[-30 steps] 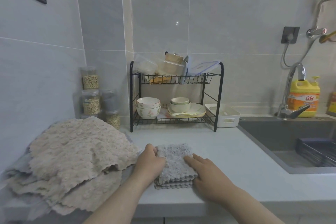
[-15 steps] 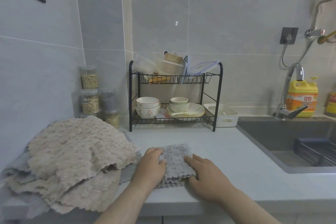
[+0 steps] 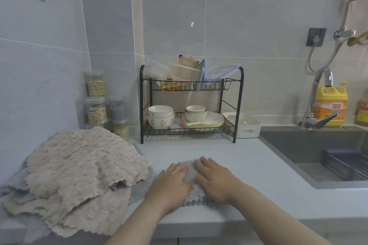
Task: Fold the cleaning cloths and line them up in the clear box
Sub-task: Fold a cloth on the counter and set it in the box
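Note:
A small folded grey cloth [image 3: 191, 173] lies on the counter near its front edge. My left hand [image 3: 173, 180] lies flat on its left half and my right hand [image 3: 214, 178] lies flat on its right half, both with straight fingers pressing down. Only a strip of the cloth shows between and below the hands. To the left sits a loose pile of beige cloths [image 3: 79, 167] over grey ones [image 3: 139, 189]. A clear box [image 3: 157, 70] sits among containers on the rack's top shelf.
A black two-tier rack [image 3: 238, 105] with bowls and plates stands at the back. A white bin [image 3: 246, 125] sits beside it. Jars [image 3: 96, 109] stand in the left corner. The sink [image 3: 318, 151], tap [image 3: 318, 101] and yellow detergent bottle [image 3: 330, 105] are to the right.
My left hand let go of the cloth's left edge and moved onto its top. My right hand slid inward, so both hands now press flat on the folded cloth.

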`<state>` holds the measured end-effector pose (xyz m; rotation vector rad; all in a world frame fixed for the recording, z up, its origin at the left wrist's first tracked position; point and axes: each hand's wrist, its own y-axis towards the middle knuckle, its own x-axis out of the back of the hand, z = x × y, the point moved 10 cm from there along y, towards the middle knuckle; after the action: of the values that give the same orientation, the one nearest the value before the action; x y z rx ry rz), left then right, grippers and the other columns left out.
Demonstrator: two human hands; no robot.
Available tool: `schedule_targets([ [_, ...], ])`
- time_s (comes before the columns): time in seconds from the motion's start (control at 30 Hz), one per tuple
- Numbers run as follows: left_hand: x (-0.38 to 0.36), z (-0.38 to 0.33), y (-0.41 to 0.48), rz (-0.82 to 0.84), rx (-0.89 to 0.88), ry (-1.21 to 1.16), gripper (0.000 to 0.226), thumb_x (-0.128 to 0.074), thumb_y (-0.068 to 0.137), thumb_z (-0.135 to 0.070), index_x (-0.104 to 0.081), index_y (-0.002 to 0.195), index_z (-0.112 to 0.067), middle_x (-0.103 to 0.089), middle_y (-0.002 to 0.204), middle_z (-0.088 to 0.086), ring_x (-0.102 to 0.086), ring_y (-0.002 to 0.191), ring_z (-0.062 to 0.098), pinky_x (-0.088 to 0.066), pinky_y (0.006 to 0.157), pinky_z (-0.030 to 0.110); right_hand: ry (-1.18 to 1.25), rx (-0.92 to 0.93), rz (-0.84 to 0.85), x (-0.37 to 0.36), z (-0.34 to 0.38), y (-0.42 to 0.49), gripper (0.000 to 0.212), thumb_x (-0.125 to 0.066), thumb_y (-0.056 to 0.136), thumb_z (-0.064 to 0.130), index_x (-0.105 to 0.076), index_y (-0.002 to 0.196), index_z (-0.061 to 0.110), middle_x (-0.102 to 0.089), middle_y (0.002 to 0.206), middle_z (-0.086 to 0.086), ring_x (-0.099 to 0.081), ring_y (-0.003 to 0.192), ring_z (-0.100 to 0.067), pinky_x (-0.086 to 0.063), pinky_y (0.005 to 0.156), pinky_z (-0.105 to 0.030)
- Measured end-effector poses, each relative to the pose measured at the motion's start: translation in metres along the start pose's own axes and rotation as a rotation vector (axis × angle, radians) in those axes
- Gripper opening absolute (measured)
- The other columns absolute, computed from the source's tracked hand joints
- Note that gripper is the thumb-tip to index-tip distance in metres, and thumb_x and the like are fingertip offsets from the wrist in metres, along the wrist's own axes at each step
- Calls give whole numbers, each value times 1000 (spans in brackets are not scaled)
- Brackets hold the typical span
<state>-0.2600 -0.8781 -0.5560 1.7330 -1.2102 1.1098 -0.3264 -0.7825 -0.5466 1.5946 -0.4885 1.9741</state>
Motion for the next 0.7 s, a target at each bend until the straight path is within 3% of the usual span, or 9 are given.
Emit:
schedule_targets([
  [0.1, -9, 2, 0, 77, 28, 132, 63, -15, 98, -52, 4, 152, -26, 13, 160, -8, 13, 146, 9, 4, 120, 37, -90, -25, 85, -18, -10, -4, 100, 16, 75, 79, -8, 153, 22, 5, 162, 0, 1, 149, -20, -5, 120, -45],
  [0.2, -9, 2, -1, 81, 36, 149, 66, -14, 98, -54, 10, 152, -24, 17, 159, -4, 15, 146, 11, 5, 120, 37, 26, -120, 29, -14, -22, -6, 77, -18, 93, 64, -15, 152, 14, -13, 160, 0, -13, 147, -18, -13, 119, -36],
  [0.27, -8, 2, -4, 60, 39, 147, 69, -15, 97, -56, 11, 151, -22, 17, 159, -3, 14, 146, 12, 5, 120, 37, 60, -167, -107, 0, -26, -9, 60, -26, 89, 63, -47, 116, 14, -50, 116, 10, -44, 119, -23, -31, 96, -33],
  [0.3, -7, 2, -4, 40, 42, 122, 71, -17, 96, -58, 10, 152, -22, 16, 159, -3, 13, 146, 12, 4, 120, 37, 28, -166, -178, 7, -24, -11, 49, -26, 86, 62, -46, 94, 17, -45, 90, 13, -46, 99, -22, -31, 83, -31],
  [0.37, 2, 4, -3, -24, 61, -7, 77, -26, 93, -62, 4, 153, -23, 10, 160, -5, 10, 147, 12, 0, 121, 39, 63, -147, -250, 15, -22, -16, 36, -36, 85, 54, -39, 73, 19, -37, 72, 9, -43, 82, -21, -29, 70, -30],
  [0.47, 36, -2, 9, -202, 24, -220, 80, -47, 90, -57, -10, 153, -23, -4, 161, -8, 0, 148, 12, -8, 118, 37, 339, -76, -294, 23, -20, -23, 14, -56, 85, 31, -46, 90, 24, -49, 70, 11, -49, 70, -11, -37, 60, -24],
  [0.57, 43, -8, 33, -32, 37, -432, 80, -72, 81, -37, -32, 147, -17, -36, 150, 0, -37, 137, 16, -32, 109, 33, 659, -3, -326, 33, -20, -30, 37, -61, 82, 10, -55, 111, 32, -67, 77, 10, -61, 68, 1, -47, 65, -18],
  [0.63, 30, -22, 37, 196, 41, -676, 41, -77, 77, -17, -64, 115, -12, -64, 117, 8, -65, 99, 16, -49, 93, 38, 856, -23, -328, 31, -29, -31, 45, -62, 79, 0, -59, 113, 29, -72, 86, 1, -68, 72, -7, -54, 65, -25],
  [0.7, 27, -23, 39, 208, 67, -796, 11, -71, 79, -6, -68, 89, -9, -71, 92, 12, -68, 78, 21, -52, 87, 43, 1060, -92, -336, 27, -43, -29, 47, -68, 76, 3, -59, 115, 26, -71, 94, -7, -71, 77, -17, -58, 66, -31],
])
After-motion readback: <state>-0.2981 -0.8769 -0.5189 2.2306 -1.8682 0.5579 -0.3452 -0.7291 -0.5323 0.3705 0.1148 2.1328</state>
